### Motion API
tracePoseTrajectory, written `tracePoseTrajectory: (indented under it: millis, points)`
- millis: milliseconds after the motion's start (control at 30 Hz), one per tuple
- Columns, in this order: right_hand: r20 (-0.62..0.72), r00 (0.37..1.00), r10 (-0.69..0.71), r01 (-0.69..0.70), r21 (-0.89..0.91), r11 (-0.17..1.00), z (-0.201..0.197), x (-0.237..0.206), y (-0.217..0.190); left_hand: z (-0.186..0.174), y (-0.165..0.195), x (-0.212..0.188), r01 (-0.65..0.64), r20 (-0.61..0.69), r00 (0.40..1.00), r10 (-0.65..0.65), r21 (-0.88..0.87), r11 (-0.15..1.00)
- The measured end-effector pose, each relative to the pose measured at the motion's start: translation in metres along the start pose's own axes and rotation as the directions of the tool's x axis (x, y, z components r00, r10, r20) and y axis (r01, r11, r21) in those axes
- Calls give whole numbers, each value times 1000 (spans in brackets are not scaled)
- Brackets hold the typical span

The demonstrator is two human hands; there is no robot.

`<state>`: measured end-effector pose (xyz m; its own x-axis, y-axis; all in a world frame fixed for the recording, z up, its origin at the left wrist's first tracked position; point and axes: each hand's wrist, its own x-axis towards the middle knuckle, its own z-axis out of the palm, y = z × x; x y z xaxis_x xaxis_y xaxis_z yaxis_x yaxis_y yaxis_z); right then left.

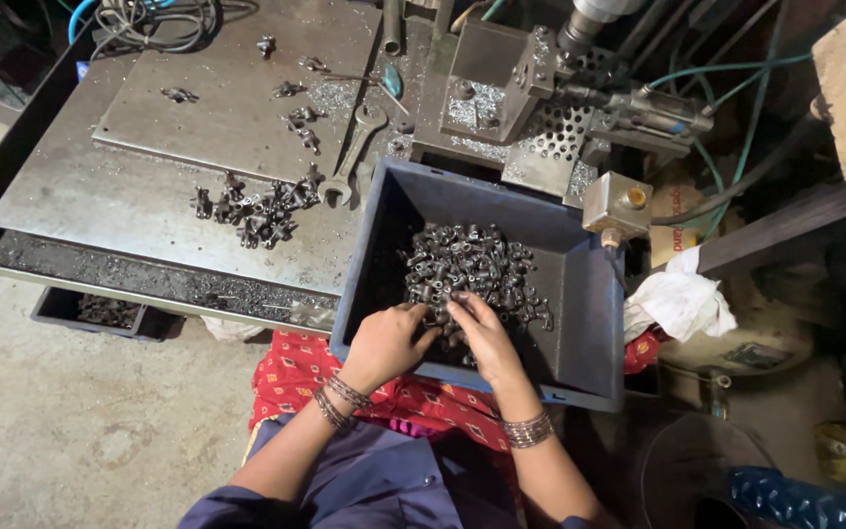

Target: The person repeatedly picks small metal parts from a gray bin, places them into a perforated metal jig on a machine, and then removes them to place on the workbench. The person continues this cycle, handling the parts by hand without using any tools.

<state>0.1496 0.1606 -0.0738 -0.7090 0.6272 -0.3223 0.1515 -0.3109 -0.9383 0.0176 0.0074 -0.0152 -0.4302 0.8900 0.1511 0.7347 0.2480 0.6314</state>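
A dark blue plastic bin (pixel 589 323) rests on my lap and holds a heap of small dark metal parts (pixel 472 264). My left hand (pixel 384 343) reaches over the bin's near wall, fingers curled into the near edge of the heap. My right hand (pixel 482 333) lies beside it, palm down, fingers spread on the parts. Both wrists wear metal bangles. Whether either hand has a part in its grasp is hidden by the fingers.
A steel work table (pixel 80 196) to the left carries a raised steel plate (pixel 217 108), a loose pile of similar parts (pixel 257 211) and an open-ended spanner (pixel 354 157). A drilling fixture (pixel 531 88) with hoses stands behind the bin. White cloth (pixel 678 299) lies at right.
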Motion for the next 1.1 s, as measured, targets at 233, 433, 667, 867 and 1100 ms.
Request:
tracePoseTrajectory:
  millis: [233,433,667,867,1100]
  points:
    - [70,997,-41,45,-53,998,-1,3,7,-1,0,0,4,16,1000,-4,3,1000]
    - [95,995,-24,29,-55,998,-4,6,13,-1,1,1,6,19,1000,-6,-11,1000]
    - [107,994,-26,31,-43,999,-7,9,20,-2,1,1,19,29,999,-19,3,1000]
    - [91,996,-4,10,-62,998,-5,8,17,-1,1,0,12,23,1000,-12,6,1000]
    - [89,996,8,8,-184,983,0,0,9,-2,2,1,5,11,1000,-5,-2,1000]
